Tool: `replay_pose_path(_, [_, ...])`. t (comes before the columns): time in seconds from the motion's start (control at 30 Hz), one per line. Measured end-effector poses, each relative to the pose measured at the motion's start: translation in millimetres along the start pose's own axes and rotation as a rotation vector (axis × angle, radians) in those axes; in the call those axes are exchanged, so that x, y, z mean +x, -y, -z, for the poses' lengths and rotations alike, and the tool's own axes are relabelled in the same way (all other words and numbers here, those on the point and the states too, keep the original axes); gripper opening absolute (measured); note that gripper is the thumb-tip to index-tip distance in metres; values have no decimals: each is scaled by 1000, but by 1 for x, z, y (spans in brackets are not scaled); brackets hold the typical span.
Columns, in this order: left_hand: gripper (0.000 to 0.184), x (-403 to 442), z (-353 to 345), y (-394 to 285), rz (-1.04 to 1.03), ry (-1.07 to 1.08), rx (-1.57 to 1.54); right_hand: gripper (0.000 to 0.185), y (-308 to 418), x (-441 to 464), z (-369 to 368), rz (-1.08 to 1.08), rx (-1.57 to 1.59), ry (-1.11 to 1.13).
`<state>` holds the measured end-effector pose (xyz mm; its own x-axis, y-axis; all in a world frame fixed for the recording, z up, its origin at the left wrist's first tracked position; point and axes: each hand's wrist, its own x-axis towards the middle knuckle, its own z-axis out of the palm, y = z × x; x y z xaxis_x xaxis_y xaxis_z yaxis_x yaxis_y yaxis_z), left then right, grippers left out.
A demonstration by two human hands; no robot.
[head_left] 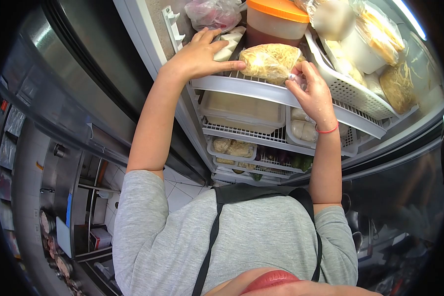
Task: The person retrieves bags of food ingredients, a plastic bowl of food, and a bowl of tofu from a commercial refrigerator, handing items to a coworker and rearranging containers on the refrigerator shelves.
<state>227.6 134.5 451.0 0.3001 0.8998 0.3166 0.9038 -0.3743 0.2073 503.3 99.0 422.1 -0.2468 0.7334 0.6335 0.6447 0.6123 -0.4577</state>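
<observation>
Bag of pale yellow strands (267,58): clear plastic, rounded and loosely filled; lies on the upper refrigerator shelf (241,88), near its front edge, before the orange-lidded tub (277,24) and beside the white perforated basket (354,93).
Expected handling: probably light to moderate in weight, soft and yielding, its film perhaps slippery if damp; the strands would likely crush or shift under a hard squeeze.
Points of hold: the gathered end suits a fingertip pinch; the full body would be better borne from beneath, with a broad, gentle grasp, since the thin film could stretch or tear.
Right hand (314,96): thumb and fingers closed together on the bag's gathered end; wrist, ringed by a red band (327,129), bent above the shelf edge, forearm rising from below.
Left hand (195,58): fingers spread apart, palm down, over the pale pieces (230,43) beside the tub; thumb extended to the bag's near side, whether pressing or merely touching cannot be told.
Arms: both raised and reaching forward, the left stretched wide, the right nearer the bag.
</observation>
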Motion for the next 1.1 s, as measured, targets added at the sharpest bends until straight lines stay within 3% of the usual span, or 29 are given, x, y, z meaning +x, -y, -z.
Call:
replay_pose_path(0.23, [106, 7, 0, 3, -69, 82, -5, 32, 2, 2, -1, -92, 6, -2])
replay_pose_path(0.33, [91, -11, 4, -6, -101, -2, -37, 33, 5, 3, 0, -147, -41, 13])
replay_pose_path(0.4, [52, -27, 5, -13, -312, -454, -87, 31, 0, 3, -4, -120, -113, 11])
replay_pose_path(0.43, [52, -33, 4, -14, -321, -449, -91, 29, 0, 3, -5, -89, -180, 13])
replay_pose_path(0.53, [14, -51, -1, -24, -416, -745, -331, 27, 1, 1, -7, -77, -205, -21])
replay_pose_path(0.8, [7, -56, -12, -15, -308, -753, -408, 27, -1, 0, -9, -55, -240, -30])
replay_pose_path(1.1, [11, -34, -17, -5, -183, -820, -2, 28, -1, -1, -7, -69, -244, -3])
